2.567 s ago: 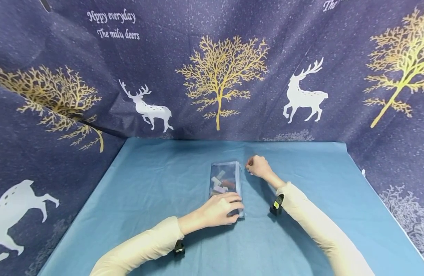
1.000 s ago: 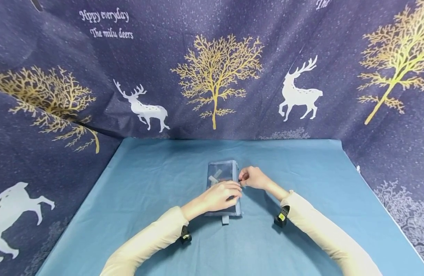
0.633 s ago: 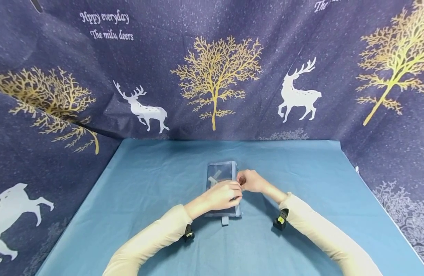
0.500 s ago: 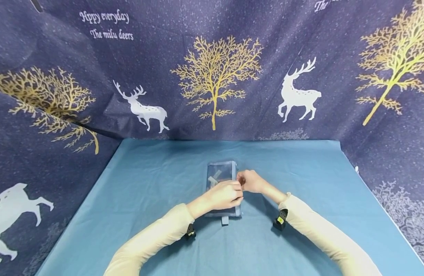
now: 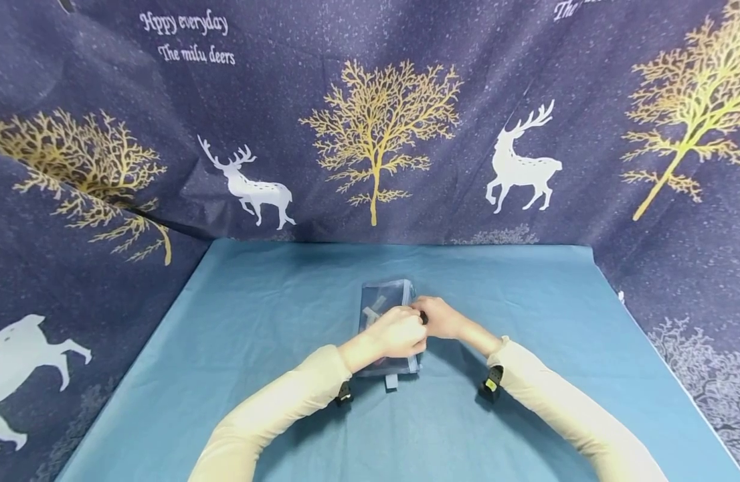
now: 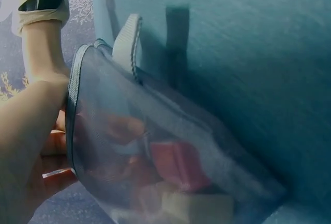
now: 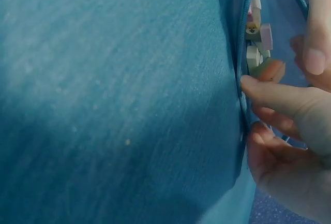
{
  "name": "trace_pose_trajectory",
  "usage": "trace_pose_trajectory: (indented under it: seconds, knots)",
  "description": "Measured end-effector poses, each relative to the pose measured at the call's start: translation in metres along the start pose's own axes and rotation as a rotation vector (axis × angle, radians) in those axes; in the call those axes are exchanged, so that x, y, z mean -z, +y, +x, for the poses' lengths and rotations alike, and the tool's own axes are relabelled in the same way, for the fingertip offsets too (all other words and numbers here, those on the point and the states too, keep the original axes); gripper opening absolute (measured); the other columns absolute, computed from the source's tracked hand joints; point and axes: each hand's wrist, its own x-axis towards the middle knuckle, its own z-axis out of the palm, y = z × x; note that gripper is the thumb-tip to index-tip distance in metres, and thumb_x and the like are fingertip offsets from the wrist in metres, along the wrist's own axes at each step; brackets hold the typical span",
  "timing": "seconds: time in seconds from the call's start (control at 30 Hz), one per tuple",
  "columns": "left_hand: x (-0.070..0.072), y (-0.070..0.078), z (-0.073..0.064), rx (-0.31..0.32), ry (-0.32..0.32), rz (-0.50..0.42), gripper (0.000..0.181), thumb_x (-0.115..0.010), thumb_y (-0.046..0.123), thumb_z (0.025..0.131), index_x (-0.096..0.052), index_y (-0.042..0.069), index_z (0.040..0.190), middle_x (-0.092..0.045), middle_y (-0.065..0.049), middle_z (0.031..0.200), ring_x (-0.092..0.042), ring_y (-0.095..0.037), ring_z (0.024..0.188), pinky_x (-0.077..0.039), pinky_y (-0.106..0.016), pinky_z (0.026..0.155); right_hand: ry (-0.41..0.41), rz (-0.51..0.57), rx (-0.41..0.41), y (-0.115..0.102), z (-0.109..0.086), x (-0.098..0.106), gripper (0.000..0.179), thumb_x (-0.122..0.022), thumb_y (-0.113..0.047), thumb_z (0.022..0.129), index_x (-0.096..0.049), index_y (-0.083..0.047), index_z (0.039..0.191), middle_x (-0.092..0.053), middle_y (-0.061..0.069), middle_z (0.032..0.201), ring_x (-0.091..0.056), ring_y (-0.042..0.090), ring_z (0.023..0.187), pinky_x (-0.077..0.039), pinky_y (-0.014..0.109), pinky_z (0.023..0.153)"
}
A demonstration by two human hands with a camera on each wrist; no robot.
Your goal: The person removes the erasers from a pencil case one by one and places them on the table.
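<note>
A translucent blue-grey mesh zip pouch (image 5: 385,294) lies on the blue cloth, its zipper side toward my right. Its mouth gapes in the right wrist view, showing several small pale pieces (image 7: 253,56), one with a cartoon face, and an orange-brown piece (image 7: 271,71). A red block (image 6: 178,164) shows through the mesh. My left hand (image 5: 403,331) reaches across the pouch, with curled fingers gripping its zipper edge. Right beside it, my right hand (image 5: 439,317) pinches the same edge between thumb and finger. The left fingertips are mostly hidden in the head view.
A pale fabric tab (image 5: 391,382) sticks out from the pouch's near end. Blue cloth (image 5: 286,301) covers the table. A dark curtain printed with deer and trees (image 5: 255,100) hangs behind and at the sides.
My left hand has moved away from me along the pouch and curled at its zipper edge. My right hand has come nearer from beside the far corner to meet it.
</note>
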Motion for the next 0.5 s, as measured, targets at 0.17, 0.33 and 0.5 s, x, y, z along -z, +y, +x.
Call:
trace_pose_trajectory:
  seconds: [0.17, 0.33, 0.5]
  knots:
    - [0.004, -0.006, -0.006, 0.029, -0.002, -0.016, 0.019, -0.055, 0.029, 0.079, -0.058, 0.023, 0.062, -0.059, 0.010, 0.068, -0.054, -0.009, 0.073, -0.044, -0.021, 0.071, -0.062, 0.025, -0.048, 0.000, 0.000, 0.001, 0.020, -0.074, -0.025, 0.073, -0.063, -0.016, 0.088, -0.055, 0.000, 0.086, -0.043, 0.010, 0.070, -0.038, 0.023, 0.061]
    - [0.003, -0.014, -0.015, 0.064, 0.093, -0.043, 0.023, -0.053, 0.026, 0.080, -0.055, 0.020, 0.058, -0.057, 0.006, 0.068, -0.049, -0.012, 0.071, -0.043, -0.023, 0.077, -0.091, 0.026, -0.050, -0.002, -0.001, 0.002, 0.029, -0.079, -0.033, 0.067, -0.063, -0.018, 0.085, -0.056, 0.001, 0.092, -0.048, 0.012, 0.076, -0.040, 0.025, 0.064]
    - [0.002, -0.023, -0.024, 0.112, 0.174, -0.072, 0.021, -0.052, 0.027, 0.081, -0.054, 0.020, 0.061, -0.056, 0.005, 0.070, -0.053, -0.012, 0.077, -0.043, -0.026, 0.090, -0.112, 0.009, -0.053, -0.005, -0.001, 0.003, 0.035, -0.080, -0.032, 0.065, -0.065, -0.019, 0.094, -0.059, 0.003, 0.104, -0.055, 0.019, 0.093, -0.046, 0.030, 0.074]
